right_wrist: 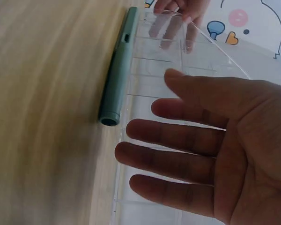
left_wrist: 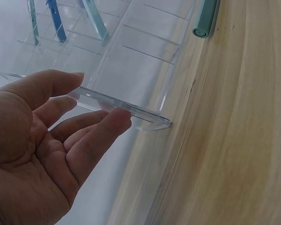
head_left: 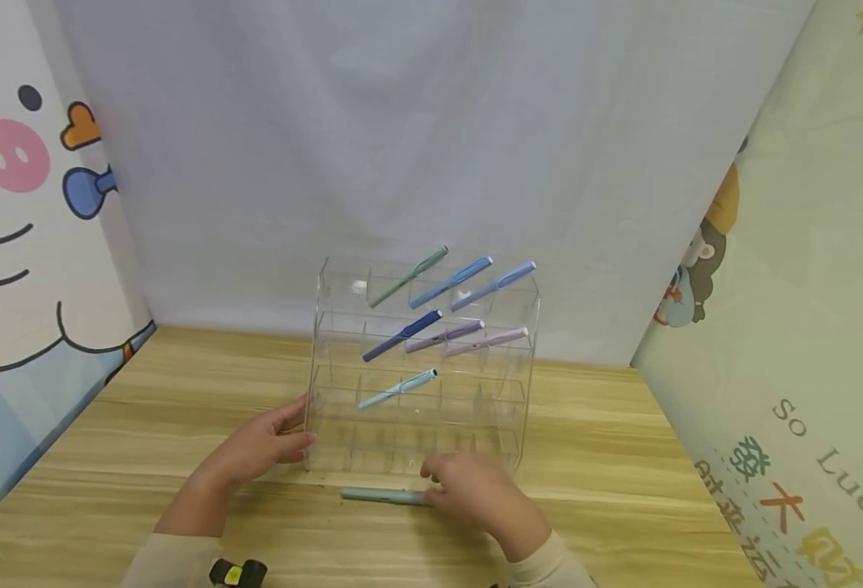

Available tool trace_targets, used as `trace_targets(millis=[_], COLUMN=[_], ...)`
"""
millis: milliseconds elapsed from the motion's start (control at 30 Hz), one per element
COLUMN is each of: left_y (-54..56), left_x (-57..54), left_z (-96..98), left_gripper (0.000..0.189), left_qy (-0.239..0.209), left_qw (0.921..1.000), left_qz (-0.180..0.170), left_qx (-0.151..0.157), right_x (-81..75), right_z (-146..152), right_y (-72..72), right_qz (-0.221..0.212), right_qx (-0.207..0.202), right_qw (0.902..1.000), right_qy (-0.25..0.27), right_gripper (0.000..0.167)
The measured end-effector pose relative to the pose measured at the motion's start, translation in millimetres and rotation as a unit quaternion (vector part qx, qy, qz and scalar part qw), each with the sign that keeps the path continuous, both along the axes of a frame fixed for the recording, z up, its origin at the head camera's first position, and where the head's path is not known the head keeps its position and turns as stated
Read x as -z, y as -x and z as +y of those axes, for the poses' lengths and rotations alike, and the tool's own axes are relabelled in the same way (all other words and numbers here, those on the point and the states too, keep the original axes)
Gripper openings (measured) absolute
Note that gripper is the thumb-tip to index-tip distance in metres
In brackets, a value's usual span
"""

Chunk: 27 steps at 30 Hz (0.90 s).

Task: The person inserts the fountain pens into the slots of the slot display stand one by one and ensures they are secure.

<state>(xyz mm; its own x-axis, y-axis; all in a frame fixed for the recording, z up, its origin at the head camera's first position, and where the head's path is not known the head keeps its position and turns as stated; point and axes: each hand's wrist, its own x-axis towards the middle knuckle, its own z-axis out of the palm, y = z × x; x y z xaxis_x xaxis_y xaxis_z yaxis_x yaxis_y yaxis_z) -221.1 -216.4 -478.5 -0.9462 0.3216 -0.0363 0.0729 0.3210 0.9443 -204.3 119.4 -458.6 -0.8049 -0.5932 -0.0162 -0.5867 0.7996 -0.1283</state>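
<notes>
A clear acrylic pen rack (head_left: 420, 437) stands on the table. My left hand (head_left: 269, 437) is at its left side panel, fingertips touching the panel edge (left_wrist: 145, 115). A grey-green pen (head_left: 380, 495) lies on the table along the rack's front. Over the pen's right end hovers my right hand (head_left: 475, 490); its fingers are spread with nothing between them, apart from the pen (right_wrist: 117, 77) in the right wrist view. On the rack's top tier rest a green pen (head_left: 409, 276), a blue pen (head_left: 449, 282) and a periwinkle pen (head_left: 493, 286).
On the tier below are a dark blue pen (head_left: 402, 336), a purple pen (head_left: 446, 336) and a pink-lilac pen (head_left: 486, 341). Lower still sits a light blue pen (head_left: 398, 389). A white curtain (head_left: 438, 147) hangs behind the wood-grain table (head_left: 593, 457); printed cloths flank it.
</notes>
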Motion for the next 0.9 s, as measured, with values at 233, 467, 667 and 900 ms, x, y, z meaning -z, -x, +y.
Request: trace_targets(millis=[233,467,667,900], left_y=[2.0,2.3,1.7,1.0], left_x=[1.8,2.0,0.8,-2.2], left_z=[0.4,0.6,0.3,-1.4], left_gripper=[0.073,0.073,0.075,0.080], left_qy=[-0.005,-0.004,-0.003,-0.005], left_qw=[1.0000,1.0000,0.9999,0.9999], left_qz=[-0.006,-0.005,-0.014,-0.011], left_qx=[0.000,0.002,-0.003,0.007], right_x=[8.8,16.0,16.8,17.7], right_z=[-5.9,-9.9,-14.1,-13.3], right_y=[-2.4,-2.6,-3.9,-4.4], right_qz=[0.050,0.086,0.088,0.082], right_qx=[-0.003,-0.007,-0.010,-0.010], right_qw=[0.9979,0.9939,0.9923,0.9921], right_qy=[-0.041,-0.069,-0.087,-0.094], right_gripper=[0.022,0.020,0.014,0.013])
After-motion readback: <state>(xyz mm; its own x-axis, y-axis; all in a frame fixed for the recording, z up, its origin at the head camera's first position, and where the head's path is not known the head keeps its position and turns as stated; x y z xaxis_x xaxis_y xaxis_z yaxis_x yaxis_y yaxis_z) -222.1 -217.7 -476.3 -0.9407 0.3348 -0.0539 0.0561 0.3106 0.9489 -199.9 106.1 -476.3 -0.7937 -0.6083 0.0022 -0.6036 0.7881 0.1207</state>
